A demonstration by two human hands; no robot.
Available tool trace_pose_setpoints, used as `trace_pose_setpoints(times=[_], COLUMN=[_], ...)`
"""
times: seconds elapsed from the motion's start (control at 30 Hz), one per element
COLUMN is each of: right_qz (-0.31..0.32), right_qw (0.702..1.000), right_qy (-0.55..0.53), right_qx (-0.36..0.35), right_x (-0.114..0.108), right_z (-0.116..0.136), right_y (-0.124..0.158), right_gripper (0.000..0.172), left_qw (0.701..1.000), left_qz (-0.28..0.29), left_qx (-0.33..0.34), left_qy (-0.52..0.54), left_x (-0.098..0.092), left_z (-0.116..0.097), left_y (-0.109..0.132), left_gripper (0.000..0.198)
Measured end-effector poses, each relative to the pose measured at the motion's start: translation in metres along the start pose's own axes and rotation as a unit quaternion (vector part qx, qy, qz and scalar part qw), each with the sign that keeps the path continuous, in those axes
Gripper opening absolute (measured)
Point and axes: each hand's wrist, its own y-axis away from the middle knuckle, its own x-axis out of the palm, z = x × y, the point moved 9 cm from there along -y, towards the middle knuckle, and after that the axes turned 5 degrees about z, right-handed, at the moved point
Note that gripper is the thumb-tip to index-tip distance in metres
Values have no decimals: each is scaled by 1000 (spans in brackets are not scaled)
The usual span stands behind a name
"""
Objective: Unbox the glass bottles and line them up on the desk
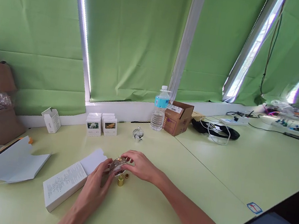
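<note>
A long white box (64,186) lies at near left on a pale table (157,211), its open flap reaching behind a person's left hand (97,179). A gold cap (120,180) stands just on the near side of a glass bottle (117,166), a small brown piece (126,176) beside it. Both hands grasp the bottle over the table's near middle: left fingers curl around its left side, while the right hand (140,165) pinches its right side between thumb and fingers. Farther back stand a second bottle (138,132), small boxes (93,128) to its left, and, right, a water bottle (159,114) beside a carton (177,121), before green blinds (137,43).
</note>
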Motion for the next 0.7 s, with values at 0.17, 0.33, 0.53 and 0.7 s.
trace_pose_setpoints(times=[0.17, 0.33, 0.53, 0.7], right_qz=[-38, -80, -135, -166], right_qw=[997, 990, 975, 968], right_qy=[49, 72, 92, 92], right_qx=[41, 95, 152, 161], right_x=[-18, -40, -57, -60], right_z=[-37, -85, -120, -130], right_y=[-3, -1, 3, -2], right_gripper=[27, 27, 31, 30], left_qw=[999, 998, 996, 996], left_qz=[-15, 2, 21, 21], left_qx=[-12, -4, 15, 18], left_qy=[-50, -68, -84, -88], left_x=[-4, -1, 5, 7], left_z=[0, -3, -7, -9], left_y=[2, 3, 4, 5], left_gripper=[39, 34, 31, 31])
